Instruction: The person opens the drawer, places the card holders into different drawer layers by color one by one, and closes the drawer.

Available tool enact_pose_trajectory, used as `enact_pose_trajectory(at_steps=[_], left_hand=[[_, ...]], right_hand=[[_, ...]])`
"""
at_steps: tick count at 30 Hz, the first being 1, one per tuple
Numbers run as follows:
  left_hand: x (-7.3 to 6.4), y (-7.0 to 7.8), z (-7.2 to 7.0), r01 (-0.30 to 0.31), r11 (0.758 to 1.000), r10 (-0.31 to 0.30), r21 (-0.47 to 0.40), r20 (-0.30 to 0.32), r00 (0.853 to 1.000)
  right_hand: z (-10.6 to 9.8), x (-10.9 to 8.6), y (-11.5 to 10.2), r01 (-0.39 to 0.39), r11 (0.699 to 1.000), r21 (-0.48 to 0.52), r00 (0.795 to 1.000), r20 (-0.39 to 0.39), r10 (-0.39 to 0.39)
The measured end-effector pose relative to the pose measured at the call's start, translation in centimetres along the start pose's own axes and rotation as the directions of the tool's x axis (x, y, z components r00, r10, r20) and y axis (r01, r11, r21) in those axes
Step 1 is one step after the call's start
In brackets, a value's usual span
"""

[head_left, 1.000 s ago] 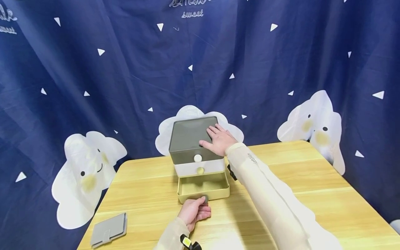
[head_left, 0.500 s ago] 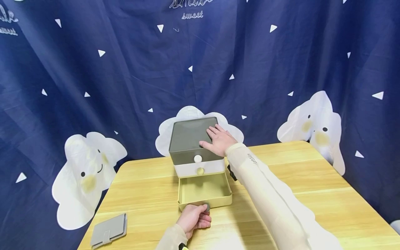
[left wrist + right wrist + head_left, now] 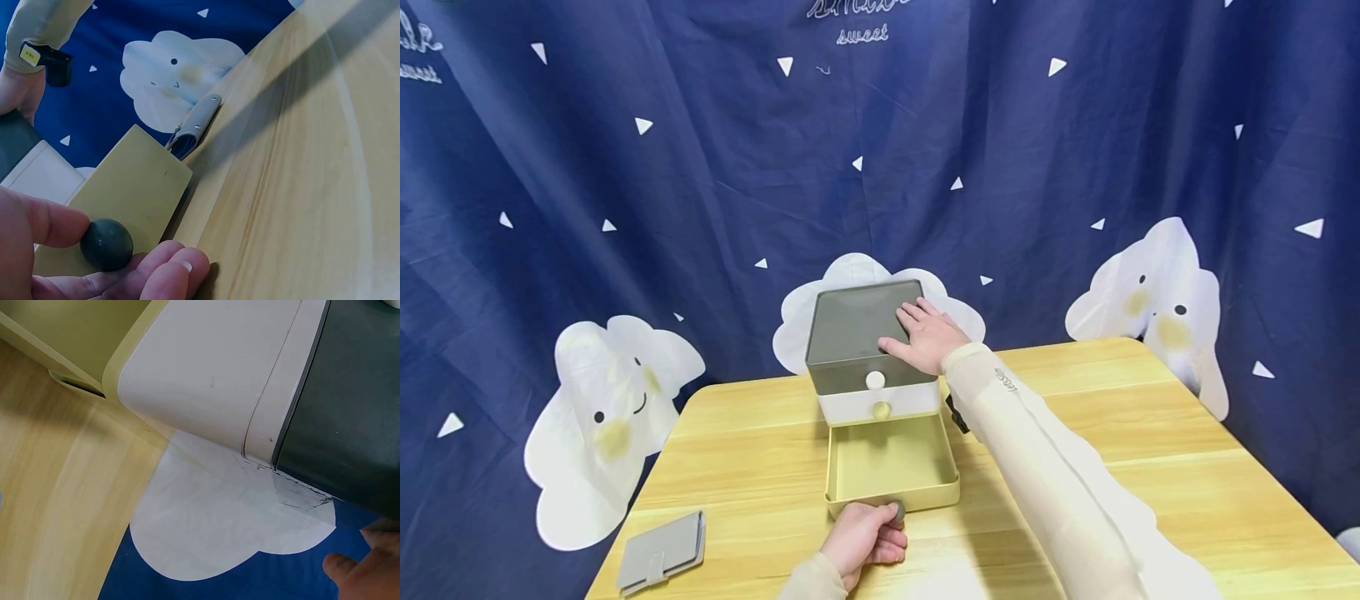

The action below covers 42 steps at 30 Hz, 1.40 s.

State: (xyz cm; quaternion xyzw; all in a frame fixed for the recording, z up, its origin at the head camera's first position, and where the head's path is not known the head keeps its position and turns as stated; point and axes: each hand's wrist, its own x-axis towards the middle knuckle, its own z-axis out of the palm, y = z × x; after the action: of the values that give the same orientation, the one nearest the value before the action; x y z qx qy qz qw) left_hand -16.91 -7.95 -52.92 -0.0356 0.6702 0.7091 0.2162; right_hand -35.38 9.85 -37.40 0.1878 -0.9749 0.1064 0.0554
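Note:
A small stacked drawer unit stands on the table, with a dark grey-green top tier point(image 3: 861, 325), a white middle tier point(image 3: 850, 407) and a yellow bottom drawer point(image 3: 891, 460) pulled out, its inside bare. My left hand point(image 3: 865, 537) pinches that drawer's round dark knob point(image 3: 106, 245) between thumb and fingers, low at the drawer's front. On the right part of the unit's top rests my right hand point(image 3: 927, 337), its fingers spread. Only some fingers of the right hand point(image 3: 369, 572) appear in the right wrist view, at the unit's edge.
A grey notebook point(image 3: 662, 552) with a strap lies at the table's left front. Beyond the drawer, the left wrist view shows a grey item with snaps point(image 3: 199, 122). A blue curtain point(image 3: 880, 167) with white clouds hangs behind the wooden table point(image 3: 752, 467).
The yellow bottom drawer has slid further out toward me, with my left hand drawing back on its knob. My right hand has stayed in place on the top.

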Motion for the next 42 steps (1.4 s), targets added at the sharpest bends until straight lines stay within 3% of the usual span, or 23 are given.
enact_pose_trajectory(at_steps=[22,30,36,42], left_hand=[[-0.8,-0.3,-0.2,-0.014,0.999,0.015,0.037,-0.009,1.000],[-1.4,0.0,-1.2,-0.030,0.993,0.034,0.113,-0.029,0.999],[-2.3,1.3,-2.7,-0.049,0.981,0.054,0.189,-0.019,0.998],[-3.3,2.8,-4.3,-0.068,0.975,0.069,0.212,0.006,0.998]], right_hand=[[0.1,0.2,0.1,0.002,1.000,0.002,1.000,0.007,-0.002],[0.1,0.1,0.1,0.001,1.000,0.006,1.000,0.001,-0.001],[0.3,0.2,0.1,0.000,1.000,-0.002,1.000,0.002,0.000],[0.1,0.3,0.0,0.000,1.000,0.002,1.000,0.021,0.000]])
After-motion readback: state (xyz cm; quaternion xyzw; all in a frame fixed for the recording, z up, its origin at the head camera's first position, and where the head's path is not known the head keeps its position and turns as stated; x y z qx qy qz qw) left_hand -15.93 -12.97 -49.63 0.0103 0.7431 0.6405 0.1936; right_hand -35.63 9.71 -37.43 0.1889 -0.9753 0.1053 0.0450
